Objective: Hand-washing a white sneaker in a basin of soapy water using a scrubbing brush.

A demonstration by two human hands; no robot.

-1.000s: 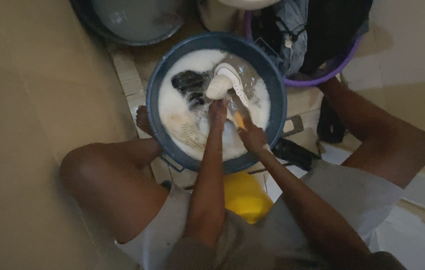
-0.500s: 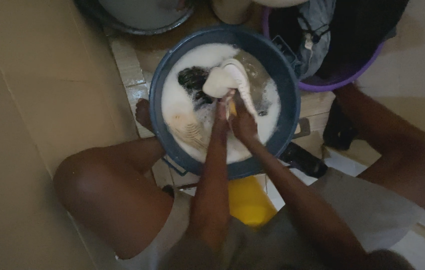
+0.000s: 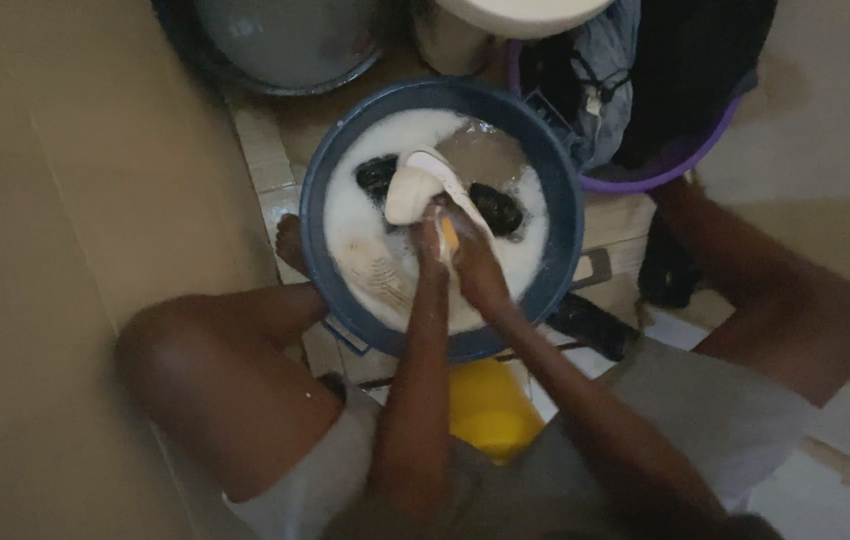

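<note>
A round blue basin point(image 3: 567, 230) full of white suds sits on the floor between my knees. My left hand point(image 3: 431, 238) grips a white shoe point(image 3: 413, 186) held just above the foam. Pressed against that shoe's side is my right hand point(image 3: 477, 272), closed round a small yellow brush point(image 3: 450, 238). Two dark items point(image 3: 497, 208) poke out of the suds beside the shoe. A second pale shoe point(image 3: 375, 272) lies half sunk at the basin's left.
A purple tub point(image 3: 667, 172) heaped with dark and grey clothes stands at the upper right. A grey basin point(image 3: 285, 50) is at the top left, a white rounded object point(image 3: 520, 15) at the top. A yellow stool point(image 3: 490, 405) shows beneath me. A beige wall runs along the left.
Both hands stay on the shoe. The right hand with the brush has slid slightly along its side, and the view has shifted a little.
</note>
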